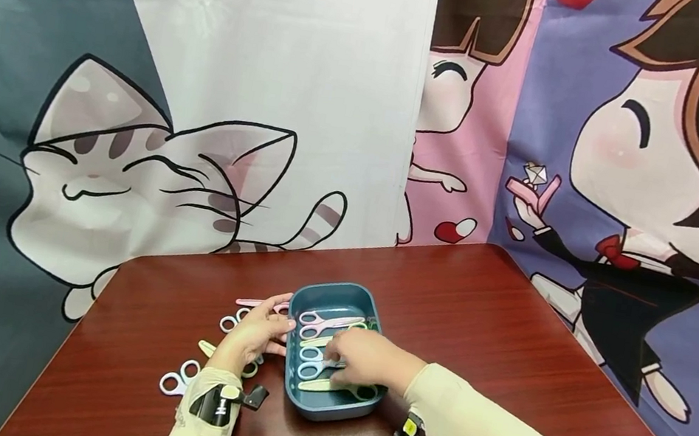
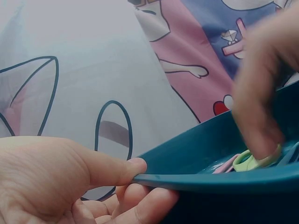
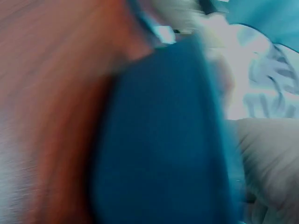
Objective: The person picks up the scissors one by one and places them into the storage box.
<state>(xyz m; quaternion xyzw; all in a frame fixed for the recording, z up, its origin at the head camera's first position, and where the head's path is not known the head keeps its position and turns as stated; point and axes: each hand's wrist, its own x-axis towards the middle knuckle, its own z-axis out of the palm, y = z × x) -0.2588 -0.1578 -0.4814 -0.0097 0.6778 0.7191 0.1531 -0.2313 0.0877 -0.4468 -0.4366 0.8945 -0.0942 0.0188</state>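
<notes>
Teal tray (image 1: 328,415) of scissors (image 1: 321,385), rim (image 2: 201,182) in the pinch of the left hand (image 1: 254,331), right hand (image 1: 366,359) inside (grip unclear).

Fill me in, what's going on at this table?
A person's left hand pinches the rim of a teal bin on the table. Their right hand is down inside it, among several pastel scissors; whether it grips a pair isn't clear. More loose scissors lie left of the bin, partly hidden by the left hand and arm.

Smooth plastic bin (image 1: 331,416); glossy wood-look table (image 1: 458,300); cloth backdrop (image 1: 268,35).
</notes>
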